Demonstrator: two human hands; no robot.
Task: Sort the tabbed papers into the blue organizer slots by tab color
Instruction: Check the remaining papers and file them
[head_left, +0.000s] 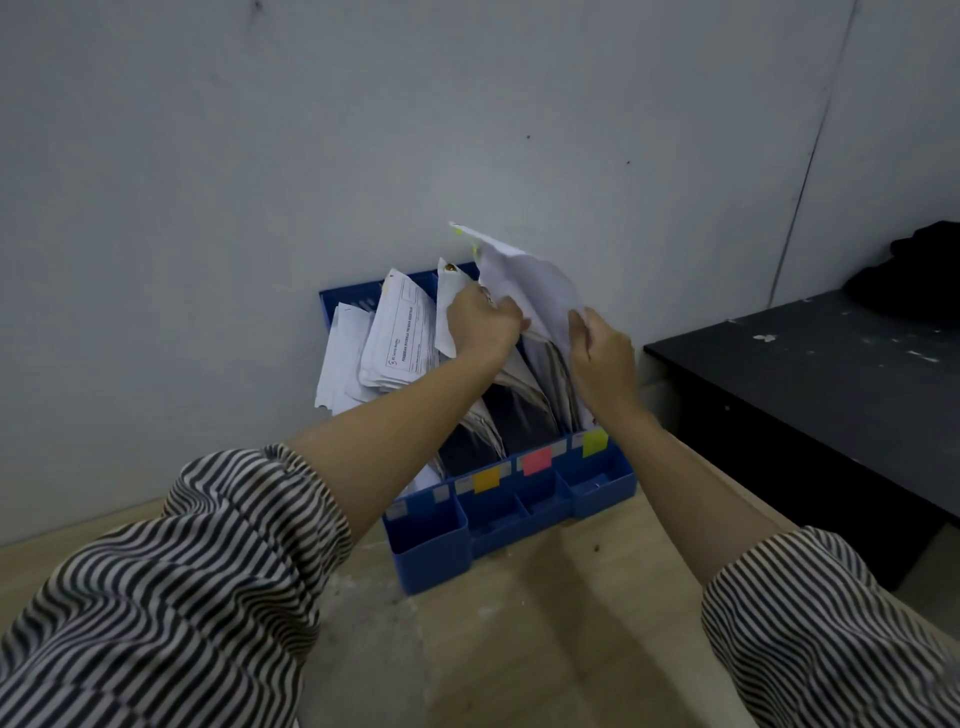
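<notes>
We see both hands at the blue organizer (511, 512), which stands on the light desk (545, 639) against the wall. The left hand (483, 319) and the right hand (602, 353) both close their grip on a white paper (535, 283) with a yellow tab, held over the rightmost slot.

**Dim, even light with wide-angle bending**

The scene is dim and cool-toned, with soft, diffuse light and no glare. Faint shadows lie under the arms on the tabletop (545, 623). Straight lines bow near the edges, and the striped sleeves (171, 587) look stretched and slightly soft.
</notes>
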